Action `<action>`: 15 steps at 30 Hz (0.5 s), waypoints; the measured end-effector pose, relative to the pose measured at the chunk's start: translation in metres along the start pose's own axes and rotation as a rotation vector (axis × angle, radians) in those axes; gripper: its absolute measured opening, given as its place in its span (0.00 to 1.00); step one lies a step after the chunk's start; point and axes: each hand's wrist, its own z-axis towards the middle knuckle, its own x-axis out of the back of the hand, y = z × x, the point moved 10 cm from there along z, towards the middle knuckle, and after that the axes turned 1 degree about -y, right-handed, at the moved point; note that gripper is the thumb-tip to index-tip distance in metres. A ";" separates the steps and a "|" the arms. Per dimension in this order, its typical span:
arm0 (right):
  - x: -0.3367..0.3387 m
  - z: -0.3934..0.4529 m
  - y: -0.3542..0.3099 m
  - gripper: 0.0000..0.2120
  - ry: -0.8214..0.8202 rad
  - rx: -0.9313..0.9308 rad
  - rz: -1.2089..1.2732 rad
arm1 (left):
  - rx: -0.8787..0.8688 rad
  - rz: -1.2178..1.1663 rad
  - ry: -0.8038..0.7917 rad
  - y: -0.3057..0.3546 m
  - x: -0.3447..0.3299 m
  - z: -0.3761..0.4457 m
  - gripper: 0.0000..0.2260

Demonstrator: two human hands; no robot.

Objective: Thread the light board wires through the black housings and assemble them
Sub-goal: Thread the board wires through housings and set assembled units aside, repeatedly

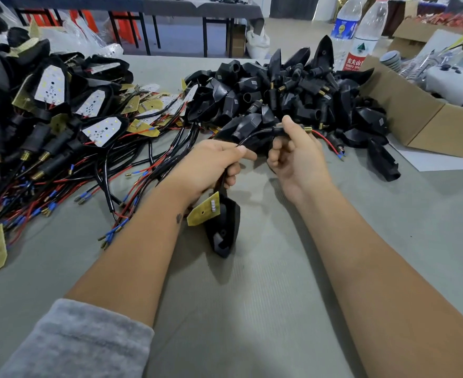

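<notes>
My left hand (214, 165) pinches a black-sheathed wire (254, 137) that arcs over to my right hand (295, 156). My right hand grips a black stem piece (279, 131) with a brass threaded end (308, 129); a red wire (327, 141) runs out of that end toward the table. Below my left hand hang a yellow light board (204, 210) and a black housing (223, 227), close above the grey table (252, 296).
A heap of loose black housings (293, 88) lies behind my hands. At the left sits a pile of assembled units with white LED boards (104, 131) and tangled red and black wires (61, 186). A cardboard box (426, 118) and water bottles (366, 34) stand at the right.
</notes>
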 end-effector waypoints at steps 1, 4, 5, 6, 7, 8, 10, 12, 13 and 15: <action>-0.001 0.000 0.000 0.08 -0.009 0.002 -0.046 | -0.015 0.027 -0.005 0.001 -0.001 0.000 0.12; -0.012 -0.003 -0.001 0.09 -0.075 0.034 -0.259 | -0.017 0.113 -0.038 0.003 -0.008 0.003 0.12; -0.016 -0.005 -0.001 0.11 -0.095 0.056 -0.333 | -0.006 0.127 -0.051 0.002 -0.010 0.003 0.12; -0.020 -0.007 -0.001 0.13 -0.109 0.077 -0.392 | 0.005 0.131 -0.061 0.001 -0.012 0.003 0.13; -0.022 -0.008 0.000 0.15 -0.119 0.093 -0.427 | 0.013 0.120 -0.067 0.000 -0.013 0.003 0.13; -0.024 -0.009 -0.001 0.16 -0.126 0.102 -0.438 | 0.018 0.106 -0.068 0.000 -0.012 0.003 0.13; -0.024 -0.010 -0.002 0.16 -0.134 0.106 -0.414 | 0.028 0.105 -0.050 0.000 -0.009 0.002 0.13; -0.020 -0.009 -0.004 0.12 -0.110 0.097 -0.327 | 0.048 0.075 -0.027 0.001 -0.005 0.000 0.14; -0.016 -0.008 -0.005 0.11 -0.088 0.091 -0.264 | 0.056 0.037 -0.023 0.001 -0.003 0.000 0.15; -0.006 -0.005 -0.005 0.09 -0.031 0.077 -0.143 | 0.040 0.044 -0.019 0.003 0.001 -0.002 0.15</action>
